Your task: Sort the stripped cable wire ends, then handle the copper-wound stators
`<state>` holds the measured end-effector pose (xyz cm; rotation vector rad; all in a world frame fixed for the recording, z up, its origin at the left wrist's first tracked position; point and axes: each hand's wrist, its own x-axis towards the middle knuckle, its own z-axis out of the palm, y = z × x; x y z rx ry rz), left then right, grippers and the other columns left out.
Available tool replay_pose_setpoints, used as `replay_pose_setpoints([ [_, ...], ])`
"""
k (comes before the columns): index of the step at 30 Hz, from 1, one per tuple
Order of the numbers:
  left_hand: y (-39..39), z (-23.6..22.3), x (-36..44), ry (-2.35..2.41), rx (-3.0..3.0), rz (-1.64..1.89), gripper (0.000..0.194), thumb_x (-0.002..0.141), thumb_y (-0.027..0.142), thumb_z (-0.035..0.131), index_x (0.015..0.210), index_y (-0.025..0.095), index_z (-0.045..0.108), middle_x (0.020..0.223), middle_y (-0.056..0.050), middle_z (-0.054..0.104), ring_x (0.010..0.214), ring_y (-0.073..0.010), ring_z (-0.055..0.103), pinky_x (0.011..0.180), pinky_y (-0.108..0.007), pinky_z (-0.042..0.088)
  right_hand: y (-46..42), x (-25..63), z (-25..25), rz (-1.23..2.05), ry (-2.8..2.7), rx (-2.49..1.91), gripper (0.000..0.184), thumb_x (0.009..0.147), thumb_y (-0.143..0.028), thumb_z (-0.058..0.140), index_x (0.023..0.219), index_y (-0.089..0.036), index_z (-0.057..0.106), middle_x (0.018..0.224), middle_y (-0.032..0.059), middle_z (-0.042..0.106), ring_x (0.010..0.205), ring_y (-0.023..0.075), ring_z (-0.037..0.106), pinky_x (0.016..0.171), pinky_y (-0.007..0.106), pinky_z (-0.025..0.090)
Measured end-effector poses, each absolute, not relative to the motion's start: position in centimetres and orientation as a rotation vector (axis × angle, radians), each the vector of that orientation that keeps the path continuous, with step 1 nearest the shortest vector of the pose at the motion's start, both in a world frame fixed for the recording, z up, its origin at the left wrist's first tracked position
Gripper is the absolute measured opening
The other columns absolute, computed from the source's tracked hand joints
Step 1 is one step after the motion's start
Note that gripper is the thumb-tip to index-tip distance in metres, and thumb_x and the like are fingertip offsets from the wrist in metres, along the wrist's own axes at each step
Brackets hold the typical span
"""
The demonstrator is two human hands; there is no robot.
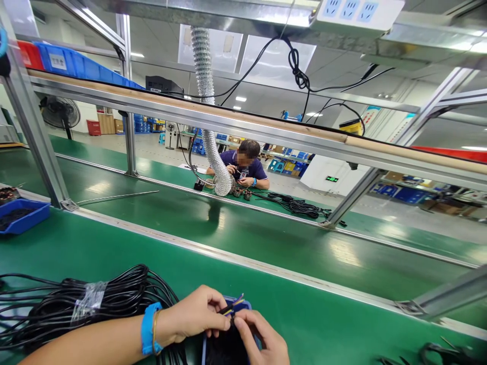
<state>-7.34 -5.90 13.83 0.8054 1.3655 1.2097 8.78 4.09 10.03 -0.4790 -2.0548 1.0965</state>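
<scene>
Black cable | left hand: pinching it | right hand: beside it, cannot tell grip | white label: illegible

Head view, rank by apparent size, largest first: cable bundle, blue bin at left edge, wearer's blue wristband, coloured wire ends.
1. Cable bundle
2. Blue bin, partly out of frame
3. Wristband
4. Wire ends, by the fingertips

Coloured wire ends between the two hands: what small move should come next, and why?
I'd probably hold the left hand steady and ease the small dark piece in the right hand toward the coloured wire ends: the left hand grips the black cable just behind them, and the right seems to pinch that piece close by.
</scene>
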Motion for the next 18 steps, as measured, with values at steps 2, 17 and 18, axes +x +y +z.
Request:
replay_pose_setpoints([
  [2,-5.8,14.0,-7.7,1.329,0.806,1.218,0.018,0.055,0.017,0.065,0.072,0.016,0.059,0.057,0.006,0.058,0.054,-0.0108,0.053,0.051,-0.022,0.038,3.8,8.6,9.8,1.171,-1.997,-0.498,0.022,0.086,-0.041,0.069,0.079,-0.021,0.077,0.074,0.004,0.075,0.064,0.0177,0.072,0.064,0.018,0.058],
  [17,-6.5,12.6,-8.4,1.214,0.93,1.197,0.028,0.057,0.019,0.074,0.077,0.019,0.053,0.068,0.006,0.059,0.057,-0.0114,0.053,0.058,-0.024,0.044,2.4,6.3,7.7,1.369,-2.015,-0.649,0.015,0.075,-0.031,0.071,0.074,-0.016,0.074,0.068,0.0044,0.073,0.055,0.0143,0.063,0.055,0.021,0.048],
  [18,-6.2,11.8,-9.1,1.216,0.985,1.195,0.029,0.06,0.025,0.077,0.075,0.019,0.054,0.066,0.006,0.057,0.057,-0.0115,0.052,0.058,-0.024,0.043,2.4,6.1,7.7,1.328,-2.032,-0.702,0.014,0.073,-0.03,0.073,0.075,-0.016,0.075,0.068,0.0044,0.073,0.055,0.0144,0.064,0.053,0.02,0.048],
])
